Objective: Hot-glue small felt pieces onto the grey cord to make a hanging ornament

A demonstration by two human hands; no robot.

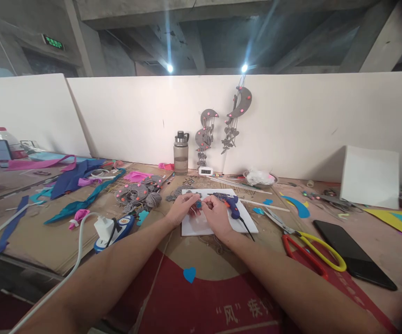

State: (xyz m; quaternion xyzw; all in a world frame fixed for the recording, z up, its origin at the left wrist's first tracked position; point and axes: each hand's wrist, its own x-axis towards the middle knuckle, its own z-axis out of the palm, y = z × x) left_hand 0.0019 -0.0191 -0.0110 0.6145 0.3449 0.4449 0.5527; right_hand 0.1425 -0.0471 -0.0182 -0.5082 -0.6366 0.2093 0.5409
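Over a white board (201,228), my left hand (186,207) and my right hand (216,214) meet fingertip to fingertip. Between them is a small blue piece (198,204), pinched by my left fingers. My right fingers are closed right beside it; what they grip is too small to make out. A dark blue glue gun (233,206) lies on the board to the right of my hands, its black cord trailing off the edge. Closer to me, a blue heart cutout (189,274) rests on the cardboard.
Scissors (301,236) with red and yellow handles and a black phone (354,253) lie to the right. A power strip (115,232) sits at left, near grey yarn-wrapped shapes (140,195). Behind stands a water bottle (181,155) before a white partition (127,120).
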